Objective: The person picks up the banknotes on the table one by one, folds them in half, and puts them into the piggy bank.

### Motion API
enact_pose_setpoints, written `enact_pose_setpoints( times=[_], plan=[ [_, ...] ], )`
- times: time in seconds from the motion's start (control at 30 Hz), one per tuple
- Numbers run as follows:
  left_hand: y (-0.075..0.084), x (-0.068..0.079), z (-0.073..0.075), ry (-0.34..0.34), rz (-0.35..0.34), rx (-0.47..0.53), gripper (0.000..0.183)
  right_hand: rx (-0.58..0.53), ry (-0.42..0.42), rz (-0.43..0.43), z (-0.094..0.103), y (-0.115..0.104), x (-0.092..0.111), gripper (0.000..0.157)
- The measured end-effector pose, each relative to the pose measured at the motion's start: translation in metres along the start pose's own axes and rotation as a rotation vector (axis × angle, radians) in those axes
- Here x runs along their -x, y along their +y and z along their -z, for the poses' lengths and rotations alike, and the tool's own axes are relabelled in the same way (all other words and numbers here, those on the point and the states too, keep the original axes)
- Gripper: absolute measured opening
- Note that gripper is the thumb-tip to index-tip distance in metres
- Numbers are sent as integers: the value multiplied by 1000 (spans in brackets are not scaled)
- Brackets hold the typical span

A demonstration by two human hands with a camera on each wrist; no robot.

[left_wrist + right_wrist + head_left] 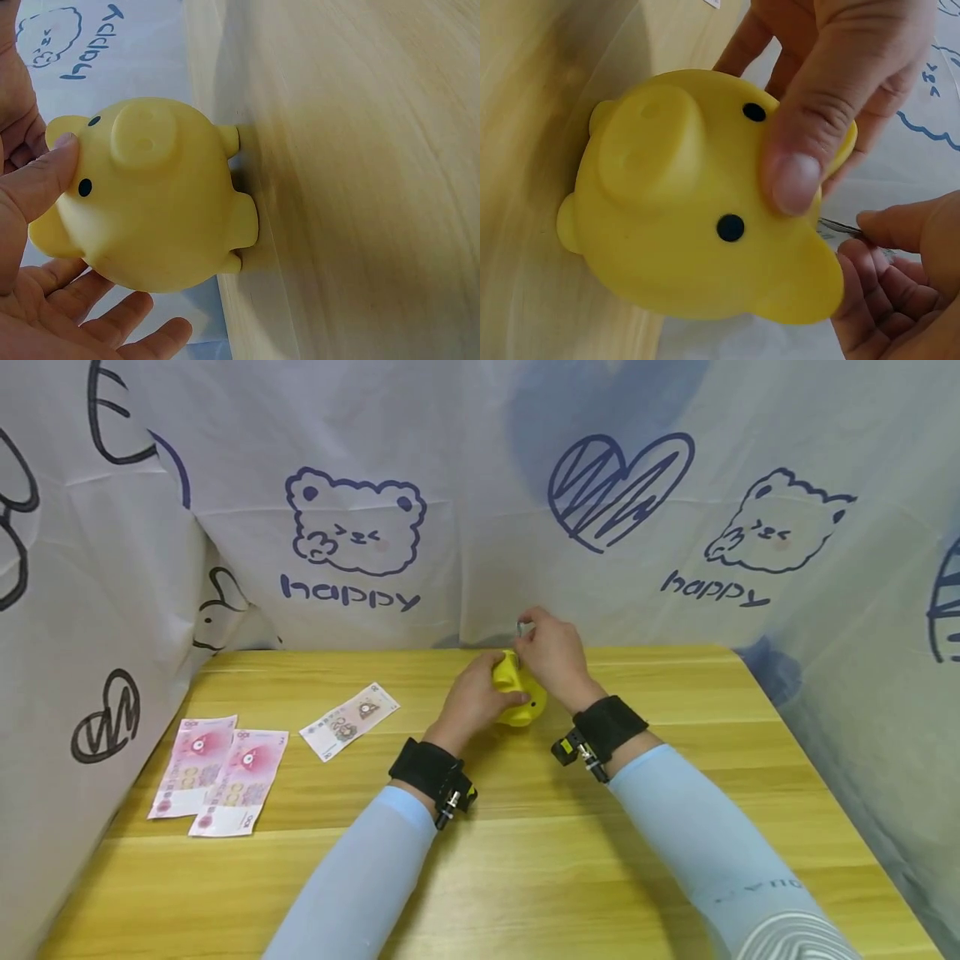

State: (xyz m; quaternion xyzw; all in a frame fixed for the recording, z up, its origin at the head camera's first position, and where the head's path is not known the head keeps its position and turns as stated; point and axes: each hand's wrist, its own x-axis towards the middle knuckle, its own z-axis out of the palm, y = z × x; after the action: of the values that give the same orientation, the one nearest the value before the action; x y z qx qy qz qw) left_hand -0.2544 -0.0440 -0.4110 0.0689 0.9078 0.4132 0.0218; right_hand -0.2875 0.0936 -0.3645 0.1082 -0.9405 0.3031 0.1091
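A yellow pig-shaped piggy bank [518,693] stands on its feet near the table's back edge; its snout and eyes show in both wrist views. My left hand [474,697] holds it, the thumb pressed on the forehead between the eyes and the fingers behind the head. Above the pig's back, my right hand [553,653] pinches a thin grey strip-like thing [840,226] between thumb and fingers. Its lower end runs down behind the pig's ear, where the head hides it. Too little of the strip shows to tell its kind.
Two overlapping pink banknotes [243,777] lie at the table's left, marked 100. A brownish banknote [349,722] lies nearer the piggy bank. White cloth [480,485] with bear and heart drawings hangs behind the wooden table [525,877] and along both sides.
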Motion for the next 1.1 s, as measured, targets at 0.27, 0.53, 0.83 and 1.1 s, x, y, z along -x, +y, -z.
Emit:
enact_pose_setpoints(
  times=[0.27,0.53,0.83,1.1],
  plan=[
    [2,2,1,-6,-9,0,75,59,19,31,-5,2,3,35],
    [1,2,3,-2,-1,-11,74,32,-24,17,0,-1,0,31],
    [0,2,2,-6,8,-8,77,-36,154,66,8,-1,2,31],
    [1,3,3,-8,-1,-14,80,11,52,18,15,-6,3,31]
  ],
)
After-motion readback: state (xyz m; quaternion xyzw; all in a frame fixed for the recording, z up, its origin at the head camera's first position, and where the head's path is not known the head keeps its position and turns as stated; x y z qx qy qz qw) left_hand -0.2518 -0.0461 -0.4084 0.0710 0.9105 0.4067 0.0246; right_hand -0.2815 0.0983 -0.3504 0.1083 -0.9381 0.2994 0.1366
